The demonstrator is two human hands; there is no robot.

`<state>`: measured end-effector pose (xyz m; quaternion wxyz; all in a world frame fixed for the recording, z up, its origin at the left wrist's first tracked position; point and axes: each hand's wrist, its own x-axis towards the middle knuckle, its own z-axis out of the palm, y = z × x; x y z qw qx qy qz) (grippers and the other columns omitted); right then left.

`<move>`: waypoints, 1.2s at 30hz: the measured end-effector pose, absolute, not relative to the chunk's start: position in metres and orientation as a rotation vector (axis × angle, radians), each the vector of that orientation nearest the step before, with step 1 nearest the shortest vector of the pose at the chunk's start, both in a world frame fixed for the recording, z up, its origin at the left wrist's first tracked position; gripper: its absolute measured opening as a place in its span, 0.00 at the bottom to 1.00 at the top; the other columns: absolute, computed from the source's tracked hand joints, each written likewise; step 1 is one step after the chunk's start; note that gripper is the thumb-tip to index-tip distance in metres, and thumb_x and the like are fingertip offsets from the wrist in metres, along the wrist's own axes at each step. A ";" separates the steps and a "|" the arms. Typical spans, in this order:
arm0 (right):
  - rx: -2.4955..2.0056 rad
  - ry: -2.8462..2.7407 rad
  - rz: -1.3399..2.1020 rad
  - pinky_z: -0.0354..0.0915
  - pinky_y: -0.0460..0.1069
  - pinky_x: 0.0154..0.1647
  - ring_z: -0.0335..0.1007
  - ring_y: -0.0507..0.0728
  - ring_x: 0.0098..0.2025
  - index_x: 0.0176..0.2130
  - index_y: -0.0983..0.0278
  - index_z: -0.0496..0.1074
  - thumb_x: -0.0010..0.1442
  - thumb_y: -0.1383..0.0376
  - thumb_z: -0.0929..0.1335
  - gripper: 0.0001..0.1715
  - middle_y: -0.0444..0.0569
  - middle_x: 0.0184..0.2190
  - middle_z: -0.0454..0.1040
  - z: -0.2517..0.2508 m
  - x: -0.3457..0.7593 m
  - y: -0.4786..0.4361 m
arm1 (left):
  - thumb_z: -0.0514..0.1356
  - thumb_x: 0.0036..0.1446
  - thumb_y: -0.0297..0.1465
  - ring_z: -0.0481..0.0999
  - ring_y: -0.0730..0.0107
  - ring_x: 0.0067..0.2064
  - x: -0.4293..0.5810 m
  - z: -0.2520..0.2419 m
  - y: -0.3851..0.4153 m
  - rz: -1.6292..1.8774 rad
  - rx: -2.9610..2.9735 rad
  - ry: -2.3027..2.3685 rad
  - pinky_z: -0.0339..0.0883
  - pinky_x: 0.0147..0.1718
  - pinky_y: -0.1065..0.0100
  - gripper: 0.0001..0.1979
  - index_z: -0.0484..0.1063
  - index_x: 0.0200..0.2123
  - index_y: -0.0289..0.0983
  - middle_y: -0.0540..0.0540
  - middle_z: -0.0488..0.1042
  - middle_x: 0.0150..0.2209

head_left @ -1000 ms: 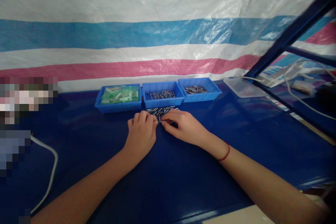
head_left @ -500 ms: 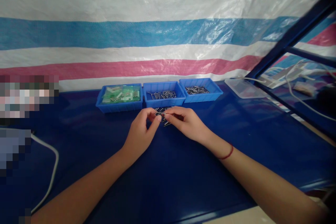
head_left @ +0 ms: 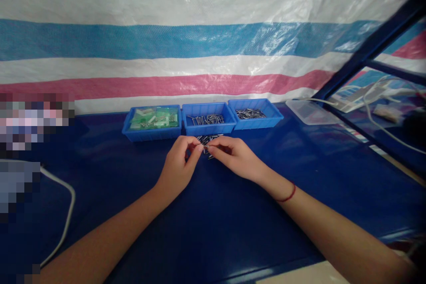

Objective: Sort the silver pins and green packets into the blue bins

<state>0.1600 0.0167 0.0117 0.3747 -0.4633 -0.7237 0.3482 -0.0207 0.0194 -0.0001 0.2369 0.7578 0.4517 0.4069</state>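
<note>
Fingertip to fingertip, my left hand (head_left: 181, 157) and my right hand (head_left: 234, 155) meet over the blue table (head_left: 206, 222). Both are closed in a pinch around a small metal piece (head_left: 205, 147); its exact kind is too small to make out, and I cannot tell if it is one part or two. Just behind the fingers lies a pile of thin metal pins (head_left: 213, 138), partly hidden by my hands. Beyond it stands the middle blue bin (head_left: 209, 129), holding several screw-like metal parts (head_left: 208, 119).
To the left, a blue bin (head_left: 151, 135) contains a green plastic bag (head_left: 153, 120) with metal parts. The right blue bin (head_left: 258, 123) holds dark metal pins (head_left: 249, 113). A clear plastic lid (head_left: 311, 112) lies farther right, and a white cable (head_left: 71, 204) curves along the left.
The thin metal piece stretched between my fingertips before; now it shows shorter and tilted downward. My hands stay nearly in place.
</note>
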 end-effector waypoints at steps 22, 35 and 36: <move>-1.211 -1.767 0.689 0.60 0.46 0.27 0.64 0.50 0.26 0.32 0.64 0.73 0.57 0.63 0.67 0.07 0.46 0.29 0.73 0.016 0.162 0.012 | 0.52 0.64 0.32 0.70 0.69 0.36 -0.021 -0.004 0.021 0.931 2.175 1.188 0.64 0.36 0.67 0.06 0.66 0.35 0.38 0.48 0.70 0.35; -1.188 -0.637 1.099 0.44 0.42 0.12 0.48 0.45 0.16 0.34 0.63 0.70 0.54 0.52 0.69 0.17 0.38 0.21 0.60 0.024 0.212 0.051 | 0.52 0.63 0.29 0.69 0.60 0.46 -0.018 -0.004 0.014 0.662 2.600 1.105 0.62 0.45 0.59 0.10 0.73 0.42 0.39 0.44 0.73 0.44; -1.187 -0.598 1.130 0.45 0.42 0.12 0.48 0.45 0.15 0.34 0.63 0.69 0.55 0.53 0.68 0.16 0.38 0.21 0.60 0.025 0.214 0.052 | 0.53 0.63 0.29 0.68 0.60 0.47 -0.018 -0.004 0.013 0.648 2.621 1.108 0.62 0.45 0.58 0.11 0.73 0.43 0.40 0.44 0.72 0.46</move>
